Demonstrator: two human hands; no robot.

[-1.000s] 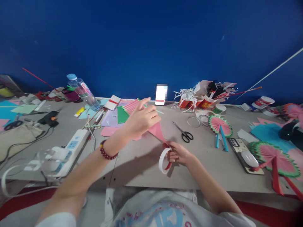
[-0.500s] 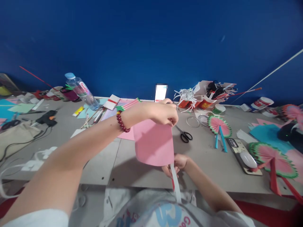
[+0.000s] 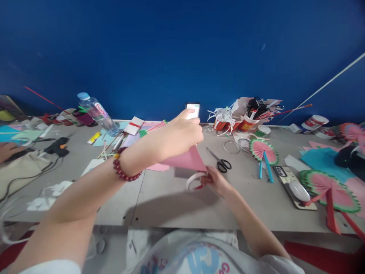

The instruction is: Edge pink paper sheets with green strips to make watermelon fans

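Observation:
Over the middle of the desk, my left hand (image 3: 186,131), closed, holds a sheet of pink paper (image 3: 189,158) by its upper part and hides much of it. A dark red bead bracelet (image 3: 125,167) circles that wrist. At the sheet's lower right corner, the fingers of my right hand (image 3: 218,180) are pressed together on the paper's edge and a narrow white strip (image 3: 190,182). The strip curls into a loop below the sheet, with a bit of red beside it. To the right lies a pair of scissors (image 3: 221,161) with black handles.
Paper fans (image 3: 264,151), a phone (image 3: 281,182) with a white mouse on it, and cups (image 3: 248,123) of tools stand right. A bottle (image 3: 99,114), glue gun (image 3: 58,146) and coloured papers lie left, where another person's hand (image 3: 10,151) shows. A blue wall (image 3: 171,57) rises behind.
The pink sheet has swung from hanging upright to tilted away. My left hand moved left, my right hand rose to the sheet's corner, and the hanging white strip is now curled.

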